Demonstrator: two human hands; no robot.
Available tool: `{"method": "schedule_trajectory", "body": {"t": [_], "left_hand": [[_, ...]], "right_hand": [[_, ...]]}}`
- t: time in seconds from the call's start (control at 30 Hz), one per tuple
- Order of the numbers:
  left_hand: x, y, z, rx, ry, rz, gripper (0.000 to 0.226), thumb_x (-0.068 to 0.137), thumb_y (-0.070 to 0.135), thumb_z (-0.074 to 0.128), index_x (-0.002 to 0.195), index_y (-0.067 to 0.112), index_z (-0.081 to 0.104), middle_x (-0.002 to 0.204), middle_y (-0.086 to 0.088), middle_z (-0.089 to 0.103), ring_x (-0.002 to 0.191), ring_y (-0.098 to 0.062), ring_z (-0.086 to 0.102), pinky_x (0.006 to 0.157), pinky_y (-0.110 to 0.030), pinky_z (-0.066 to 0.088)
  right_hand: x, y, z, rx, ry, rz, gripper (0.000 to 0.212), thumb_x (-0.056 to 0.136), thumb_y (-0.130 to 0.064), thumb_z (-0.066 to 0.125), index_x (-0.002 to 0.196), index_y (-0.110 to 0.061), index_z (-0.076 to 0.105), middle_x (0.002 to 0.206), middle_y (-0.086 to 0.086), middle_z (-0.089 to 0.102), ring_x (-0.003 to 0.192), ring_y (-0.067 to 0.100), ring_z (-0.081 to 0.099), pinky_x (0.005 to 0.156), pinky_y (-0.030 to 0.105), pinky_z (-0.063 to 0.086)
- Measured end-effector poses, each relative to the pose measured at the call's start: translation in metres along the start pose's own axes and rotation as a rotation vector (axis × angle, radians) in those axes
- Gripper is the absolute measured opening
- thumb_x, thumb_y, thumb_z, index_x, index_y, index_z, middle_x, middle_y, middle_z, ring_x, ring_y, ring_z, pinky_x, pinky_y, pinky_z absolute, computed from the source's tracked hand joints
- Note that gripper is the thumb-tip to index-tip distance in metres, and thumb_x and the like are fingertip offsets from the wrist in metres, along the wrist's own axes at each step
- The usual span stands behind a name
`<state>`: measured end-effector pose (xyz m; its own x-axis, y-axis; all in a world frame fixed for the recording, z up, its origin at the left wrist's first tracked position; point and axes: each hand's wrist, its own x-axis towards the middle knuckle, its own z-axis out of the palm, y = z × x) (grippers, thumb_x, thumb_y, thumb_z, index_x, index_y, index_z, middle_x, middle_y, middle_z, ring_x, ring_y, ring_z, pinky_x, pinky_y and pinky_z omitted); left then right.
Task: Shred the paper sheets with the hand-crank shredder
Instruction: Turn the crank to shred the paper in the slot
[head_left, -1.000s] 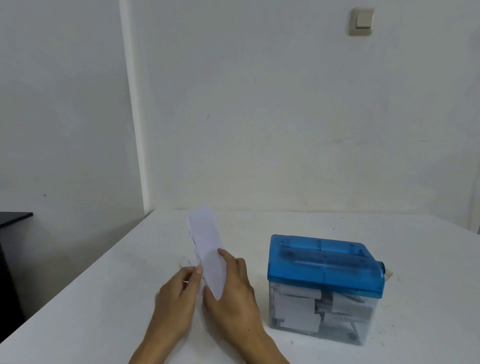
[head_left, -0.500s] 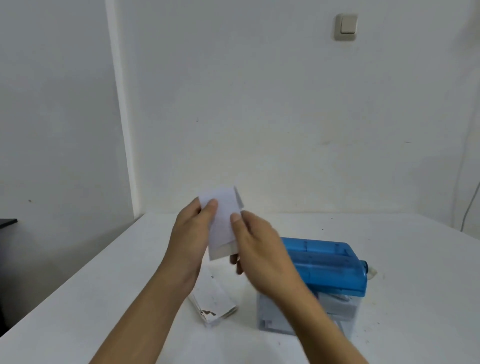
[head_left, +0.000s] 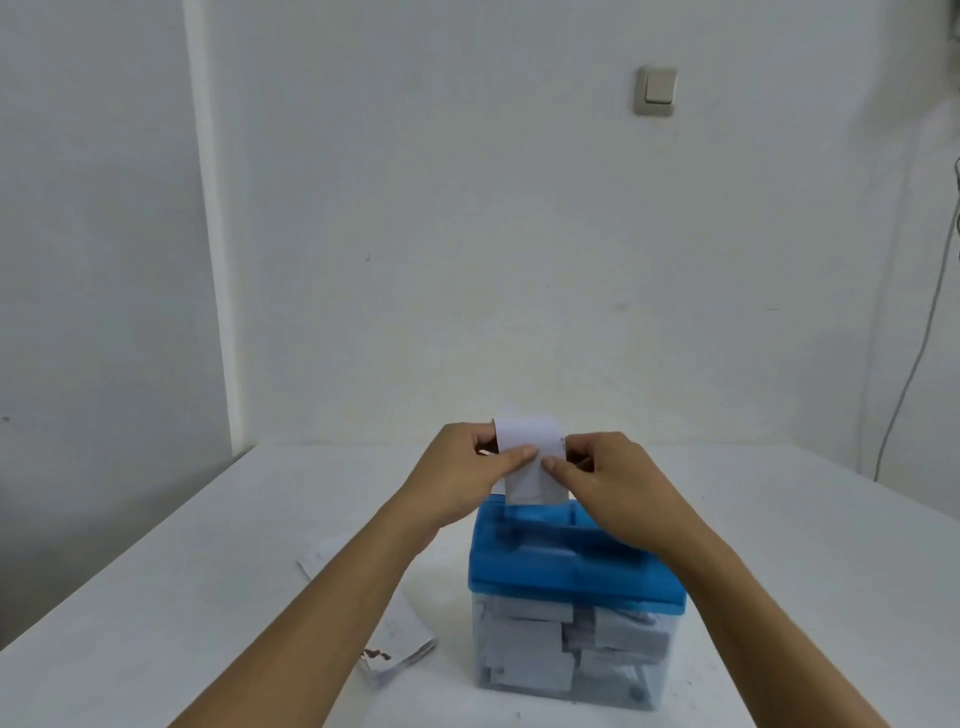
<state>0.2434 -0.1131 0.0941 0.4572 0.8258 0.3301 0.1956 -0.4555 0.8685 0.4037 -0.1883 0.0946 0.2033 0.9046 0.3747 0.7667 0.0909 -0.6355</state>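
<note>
White wall (head_left: 467, 208) right across the back, and in front of it the white table (head_left: 156, 597) running towards us. Dead centre on that table, down at 6 o'clock in the scene, sits the shredder (head_left: 571, 566): a translucent blue lid on top, with a clear bin (head_left: 524, 649) beneath it. The bin is packed with pale grey-white paper pieces, broad flat ones pressed against the front wall.

At 8 o'clock from the shredder a stack of sheets (head_left: 400, 639) lies flat on the table, partly under the left forearm, with a small dark mark near its closest corner.

Now the hands, both up at 12 o'clock over the lid. The left hand (head_left: 457, 473) pinches the paper sheet (head_left: 527, 434) from the 9 o'clock side, thumb across the front. The right hand (head_left: 618, 478) pinches it from 3 o'clock, thumb tip almost meeting the other one. The sheet is a narrow white strip, standing upright, its top edge curling over slightly. Its bottom edge is right at the far part of the blue lid; whether it is in the slot I cannot tell from here.

Up at 1 o'clock on the wall, a beige light switch (head_left: 655, 92). Out at 3 o'clock, a thin cable (head_left: 914, 364) hangs down the wall.
</note>
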Motion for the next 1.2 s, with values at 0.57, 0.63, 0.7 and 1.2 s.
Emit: {"method": "schedule_trajectory", "body": {"t": [0.57,0.63,0.7,1.2], "left_hand": [[-0.007,-0.020,-0.001,0.211,-0.127,0.028,0.009,0.088,0.027,0.076,0.095,0.031,0.074,0.085,0.020,0.073,0.083,0.006,0.067,0.067,-0.007,0.048],[-0.007,-0.022,0.001,0.238,-0.117,0.034,0.013,0.089,0.029,0.074,0.102,0.031,0.075,0.091,0.019,0.073,0.088,0.002,0.066,0.071,-0.010,0.049],[-0.008,-0.023,0.003,0.265,-0.114,0.044,0.017,0.091,0.030,0.071,0.108,0.030,0.074,0.096,0.019,0.072,0.093,0.000,0.065,0.075,-0.010,0.047],[-0.012,-0.030,0.012,0.283,-0.067,0.038,0.020,0.095,0.029,0.066,0.115,0.032,0.065,0.104,0.018,0.065,0.094,0.001,0.060,0.069,-0.007,0.044]], "right_hand": [[-0.018,0.016,0.002,-0.213,-0.025,-0.015,0.021,0.091,-0.041,0.065,0.097,-0.021,0.067,0.100,-0.013,0.059,0.087,0.013,0.060,0.083,0.028,0.056],[-0.021,0.018,-0.002,-0.231,-0.026,-0.030,0.017,0.091,-0.044,0.065,0.102,-0.032,0.058,0.103,-0.018,0.053,0.092,0.008,0.056,0.083,0.020,0.050],[-0.031,0.027,-0.010,-0.198,0.043,-0.017,0.022,0.094,-0.039,0.062,0.112,-0.042,0.051,0.109,-0.022,0.051,0.099,0.001,0.053,0.091,0.019,0.046],[-0.098,0.121,0.027,-0.572,0.021,0.061,0.094,0.082,-0.031,0.063,0.151,-0.033,-0.001,0.148,-0.020,0.029,0.139,0.005,0.025,0.122,0.031,0.000]]}}
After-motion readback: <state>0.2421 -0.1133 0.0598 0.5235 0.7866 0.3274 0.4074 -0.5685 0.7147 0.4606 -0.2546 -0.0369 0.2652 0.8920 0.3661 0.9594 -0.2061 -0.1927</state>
